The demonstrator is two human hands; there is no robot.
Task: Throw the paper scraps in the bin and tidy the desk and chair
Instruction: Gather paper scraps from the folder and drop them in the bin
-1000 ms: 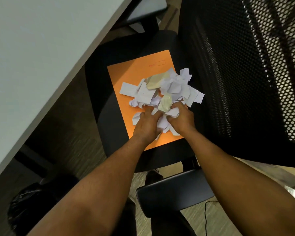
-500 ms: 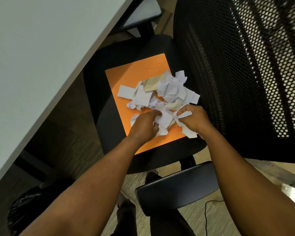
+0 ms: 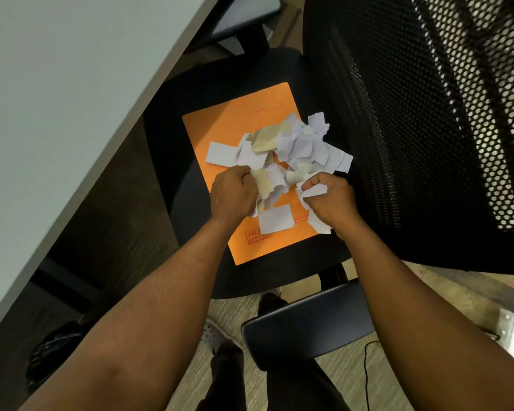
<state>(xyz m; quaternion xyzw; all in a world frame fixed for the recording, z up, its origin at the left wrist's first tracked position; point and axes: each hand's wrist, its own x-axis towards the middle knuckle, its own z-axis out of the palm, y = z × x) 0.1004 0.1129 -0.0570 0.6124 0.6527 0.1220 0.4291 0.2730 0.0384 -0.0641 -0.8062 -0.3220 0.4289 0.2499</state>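
Crumpled white & tan paper scraps (image 3: 291,146) heaped on orange folder (image 3: 229,126); left hand (image 3: 233,195) & right hand (image 3: 328,200) both fisted around scraps, prob. tight.

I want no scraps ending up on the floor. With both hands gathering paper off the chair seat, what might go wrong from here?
1. Each hand, left and right, grips only part of the paper scraps; loose pieces may drop on the way.
2. Scraps at the right edge of the orange folder could slide off onto the floor.
3. The folder lies loose on the seat; raking may shift it.
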